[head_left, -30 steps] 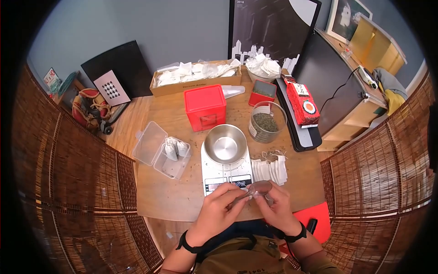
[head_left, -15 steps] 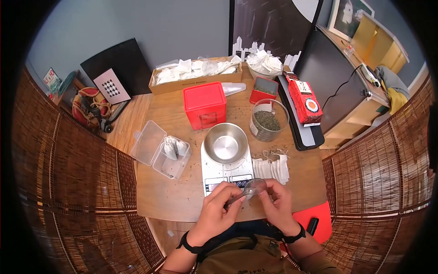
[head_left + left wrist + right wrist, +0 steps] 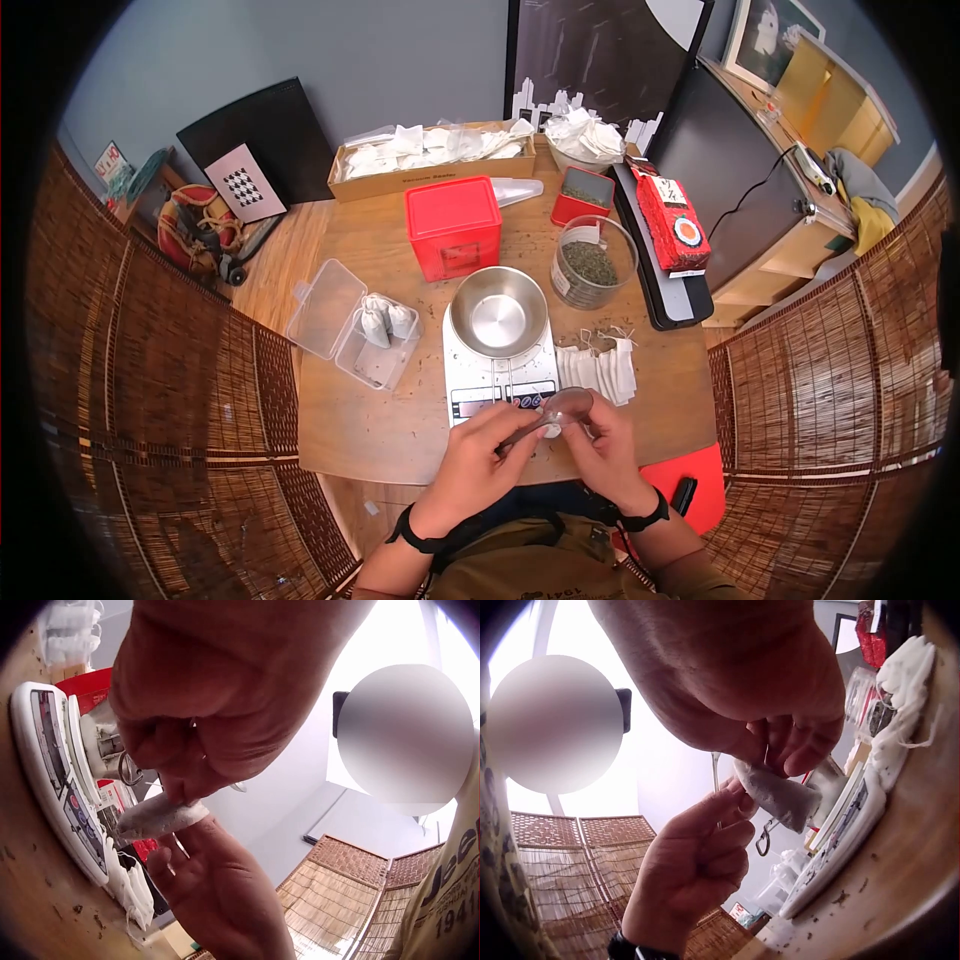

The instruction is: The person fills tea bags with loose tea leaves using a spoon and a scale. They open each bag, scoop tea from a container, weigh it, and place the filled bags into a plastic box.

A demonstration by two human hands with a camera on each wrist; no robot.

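Between finger and thumb my left hand (image 3: 480, 450) holds a translucent spoon (image 3: 572, 402), its bowl pointing right. Just below the bowl is a small white drawstring-type bag (image 3: 780, 799), bulging slightly, in the fingertips of my right hand (image 3: 608, 450). The left fingertips sit right at the bag's end in the left wrist view. Directly ahead, a steel pan (image 3: 498, 318) rests on a white kitchen scale (image 3: 470, 375). Several flat white bags (image 3: 600, 370) lie in a row right of the scale.
A clear round tub of dried leaves (image 3: 590, 270) stands behind the flat bags. Left of it is a red canister (image 3: 452, 230). An open clear box (image 3: 375, 365) holds filled bags. Farther back are a carton of white bags (image 3: 430, 178) and a red package (image 3: 672, 225).
The spoon's bowl shifted left, then back right over the small bag. My right hand drew slightly away and came back close to the left. Other things stay put.
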